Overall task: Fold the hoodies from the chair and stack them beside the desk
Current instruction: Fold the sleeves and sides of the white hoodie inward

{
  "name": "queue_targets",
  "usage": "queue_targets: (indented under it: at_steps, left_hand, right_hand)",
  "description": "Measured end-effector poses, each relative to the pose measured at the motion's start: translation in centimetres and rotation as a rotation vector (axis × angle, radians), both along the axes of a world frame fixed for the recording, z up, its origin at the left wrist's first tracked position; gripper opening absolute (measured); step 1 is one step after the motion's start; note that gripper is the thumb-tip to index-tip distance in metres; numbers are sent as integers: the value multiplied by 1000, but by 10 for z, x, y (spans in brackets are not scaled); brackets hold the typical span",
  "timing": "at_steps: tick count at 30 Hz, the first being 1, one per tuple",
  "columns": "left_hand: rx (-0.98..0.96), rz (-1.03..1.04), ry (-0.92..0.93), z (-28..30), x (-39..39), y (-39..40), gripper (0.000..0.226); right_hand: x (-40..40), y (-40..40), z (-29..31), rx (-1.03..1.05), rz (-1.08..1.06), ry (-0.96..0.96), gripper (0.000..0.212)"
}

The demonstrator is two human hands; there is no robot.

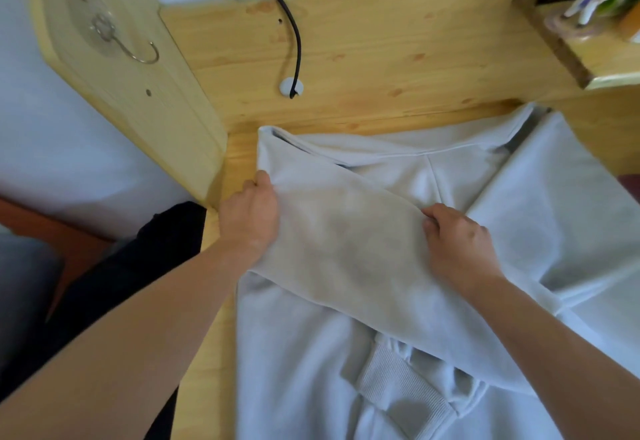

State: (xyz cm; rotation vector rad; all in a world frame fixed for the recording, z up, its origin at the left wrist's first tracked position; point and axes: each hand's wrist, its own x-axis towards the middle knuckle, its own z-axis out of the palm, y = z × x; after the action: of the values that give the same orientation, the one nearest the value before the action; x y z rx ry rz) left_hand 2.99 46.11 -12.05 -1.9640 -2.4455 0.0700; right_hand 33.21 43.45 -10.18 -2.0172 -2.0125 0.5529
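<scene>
A: Where do we see the hands?

B: Both reach forward over a pale grey hoodie [398, 353] spread flat on the wooden desk [363, 52]. The left hand [250, 213] has its fingers curled round the left edge of a folded-over panel of the hoodie. The right hand [457, 242] pinches the same panel at its right end, knuckles up. Both forearms are bare.

A: And how much room do we have around the cloth?

B: The hoodie covers the near and right part of the desk and runs out of view at the near and right edges. A narrow strip of bare wood shows along its left side, and a wider band lies beyond it, toward the far side.

A: What else is nearby?

B: A black cable [287, 34] arcs up from a hole on the far desk. A wooden side panel [131, 69] with a metal hook [142, 53] stands on the left. A shelf [595, 55] holding blurred items sits far right. Dark fabric [138, 266] lies near left, below the desk edge.
</scene>
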Motion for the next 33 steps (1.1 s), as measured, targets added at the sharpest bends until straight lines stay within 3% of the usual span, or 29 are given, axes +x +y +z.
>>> queue_targets:
  at_steps: [5,9,14,20,23,24,26,28,31,33]
  left_hand:
    - [21,139,-64,11,-18,11,23]
    - [48,176,-134,14,-11,16,32]
    - [-51,97,-12,6,-21,18,23]
    - [-35,224,-65,12,-29,22,31]
    - [259,-94,-31,16,10,18,45]
    - [273,-221,-37,12,22,19,49]
    - [47,-205,-123,0,30,25,58]
    - [-159,16,-186,-12,20,31,67]
    - [-184,95,-176,-20,12,37,71]
    - [-165,85,-171,-19,12,37,71]
  right_hand:
    - [-6,3,14,70,7,143,21]
    - [-12,3,12,-12,41,102,21]
    - [-6,4,14,-5,17,160,22]
    - [14,4,10,-45,36,161,24]
    - [13,6,8,15,62,166,20]
    - [11,7,4,39,69,162,20]
    - [11,9,-4,61,88,112,18]
    - [14,7,-9,138,112,21,22]
    - [28,2,-6,304,153,-75,45]
    - [50,-1,-7,228,157,-214,58]
